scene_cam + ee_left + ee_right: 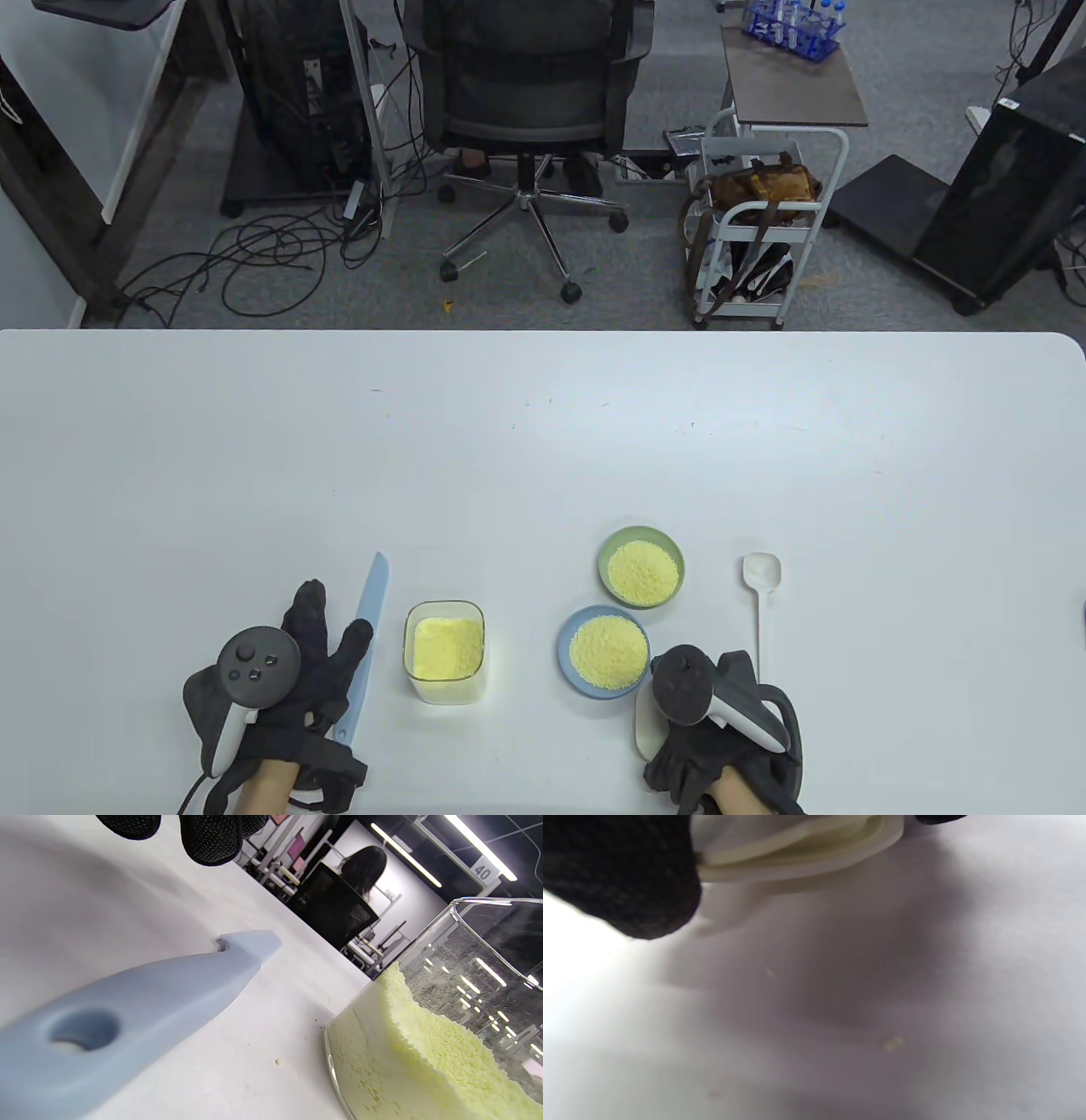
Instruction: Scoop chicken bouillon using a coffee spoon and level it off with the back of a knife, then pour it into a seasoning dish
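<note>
A clear glass container [444, 649] of yellow chicken bouillon stands near the table's front. A light blue knife [371, 611] lies just left of it, handle toward me. My left hand [327, 632] hovers over the handle [127, 1018] with straight fingers [210, 836] and holds nothing. The container [424, 1035] is close on that hand's right. A white coffee spoon [761, 570] lies empty at the right. My right hand [721, 739], beside the spoon's handle end, grips a white lid [797, 853] low over the table.
A blue dish [567, 671] and a green dish [607, 552], both holding yellow granules, sit between the container and the spoon. A few stray granules [893, 1043] dot the white table [543, 424]. An office chair and a cart stand beyond the far edge.
</note>
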Demonstrator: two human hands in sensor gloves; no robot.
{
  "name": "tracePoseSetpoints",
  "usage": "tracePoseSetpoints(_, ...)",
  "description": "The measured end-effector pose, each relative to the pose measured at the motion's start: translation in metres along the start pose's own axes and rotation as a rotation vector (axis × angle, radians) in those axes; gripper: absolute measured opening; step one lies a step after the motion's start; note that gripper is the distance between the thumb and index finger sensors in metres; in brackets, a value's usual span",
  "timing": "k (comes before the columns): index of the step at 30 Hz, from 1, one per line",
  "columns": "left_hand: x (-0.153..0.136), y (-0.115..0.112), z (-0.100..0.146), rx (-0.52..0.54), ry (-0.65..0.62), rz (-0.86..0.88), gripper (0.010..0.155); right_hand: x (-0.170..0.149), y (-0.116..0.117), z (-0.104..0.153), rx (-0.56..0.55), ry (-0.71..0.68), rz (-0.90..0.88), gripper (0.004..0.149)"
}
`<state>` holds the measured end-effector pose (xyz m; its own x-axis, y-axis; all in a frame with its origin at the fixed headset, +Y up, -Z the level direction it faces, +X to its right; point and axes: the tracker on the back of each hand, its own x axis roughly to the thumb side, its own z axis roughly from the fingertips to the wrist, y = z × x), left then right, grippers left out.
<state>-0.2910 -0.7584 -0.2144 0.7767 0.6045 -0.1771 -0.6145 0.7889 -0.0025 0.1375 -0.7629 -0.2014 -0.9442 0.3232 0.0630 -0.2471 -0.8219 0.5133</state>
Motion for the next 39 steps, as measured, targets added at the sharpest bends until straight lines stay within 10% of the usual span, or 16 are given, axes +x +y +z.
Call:
tracePoseSetpoints(14, 0.001, -0.003, 0.000, -0.029, 0.000, -0.014, 0.090, 0.098, -0.068, 0.007, -0.241, -0.215, -0.150, 0.097)
tracePoseSetpoints(26, 0.002, -0.004, 0.000, -0.046, -0.012, 0.013, 0.090, 0.222, -0.044, -0.046, -0.129, -0.336, 0.043, 0.096)
tracePoseSetpoints(39, 0.004, -0.007, 0.001, -0.061, -0.024, -0.007, 0.089, 0.220, -0.024, -0.070, -0.115, -0.334, 0.100, 0.095)
